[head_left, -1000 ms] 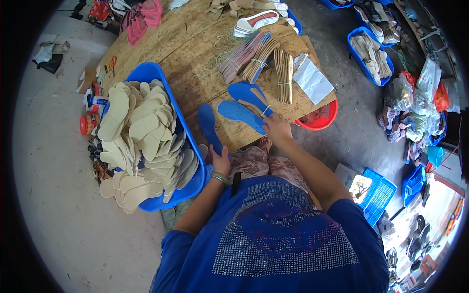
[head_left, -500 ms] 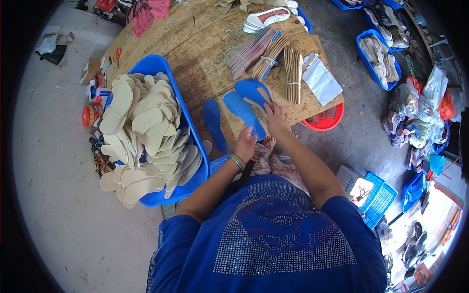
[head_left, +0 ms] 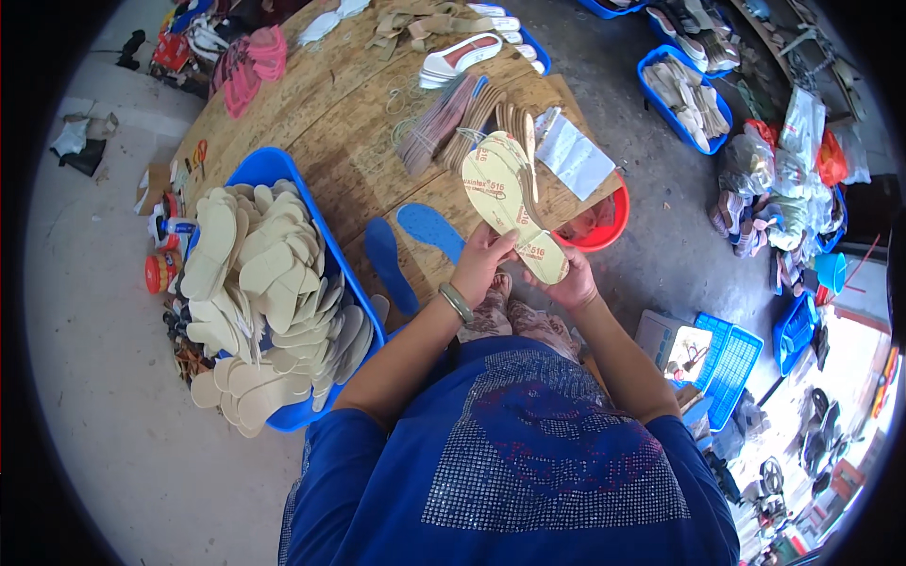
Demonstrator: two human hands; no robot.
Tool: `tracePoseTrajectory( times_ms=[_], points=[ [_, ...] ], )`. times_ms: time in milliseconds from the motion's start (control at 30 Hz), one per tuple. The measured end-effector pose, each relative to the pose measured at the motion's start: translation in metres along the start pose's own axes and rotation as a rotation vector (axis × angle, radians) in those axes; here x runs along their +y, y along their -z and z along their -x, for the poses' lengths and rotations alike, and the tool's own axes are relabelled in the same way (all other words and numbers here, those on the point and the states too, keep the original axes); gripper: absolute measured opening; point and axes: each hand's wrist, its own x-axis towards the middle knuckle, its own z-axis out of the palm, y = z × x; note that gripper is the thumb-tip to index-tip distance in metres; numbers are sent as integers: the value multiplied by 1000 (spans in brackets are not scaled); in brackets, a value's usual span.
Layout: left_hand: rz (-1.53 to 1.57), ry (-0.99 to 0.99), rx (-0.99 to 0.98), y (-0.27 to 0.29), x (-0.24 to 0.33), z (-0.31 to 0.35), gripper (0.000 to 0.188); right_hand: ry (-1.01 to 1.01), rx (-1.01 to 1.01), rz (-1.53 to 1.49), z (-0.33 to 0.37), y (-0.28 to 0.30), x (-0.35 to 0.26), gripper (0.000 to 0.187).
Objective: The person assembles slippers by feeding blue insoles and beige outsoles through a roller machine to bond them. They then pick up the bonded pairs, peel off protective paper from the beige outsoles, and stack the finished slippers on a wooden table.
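Observation:
Cream insoles (head_left: 498,189) with red print on them, stacked two or more thick, are held up over the table's near edge. My left hand (head_left: 483,262) closes on their left side near the narrow middle, thumb on top. At the heel end my right hand (head_left: 573,281) grips them from the right, its fingers partly hidden beneath. On the table left of my hands lie a dark blue insole (head_left: 385,264) and a lighter blue speckled insole (head_left: 427,229), side by side. Bundles of insoles (head_left: 439,127) stand behind the held ones.
A blue tub (head_left: 326,236) heaped with cream insoles (head_left: 283,269) stands at my left. On the wooden table (head_left: 321,123) are white papers (head_left: 574,156), a white-soled shoe piece (head_left: 460,58) and orange-handled scissors (head_left: 199,154). A red basin (head_left: 604,226) sits below the right edge.
The blue insole under my right hand has left the table. Both hands now hold insoles up with a cream printed face showing. The view has shifted a little to the right.

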Motion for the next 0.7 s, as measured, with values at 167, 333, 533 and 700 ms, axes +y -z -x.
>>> tracePoseTrajectory(
  times_ms=[167, 333, 533, 700],
  points=[
    [-53, -11, -65, -29, 4, 2, 29, 62, -52, -19, 20, -2, -7, 62],
    [-94, -111, -94, -47, 3, 8, 50, 233, 85, 248, 26, -8, 1, 70],
    [-190, 47, -237, -44, 13, 19, 88, 300, 155, 379, 25, -22, 12, 79],
    [-257, -19, -308, -21, 13, 24, 97, 205, 216, 392, 29, -37, 5, 79]
  ],
)
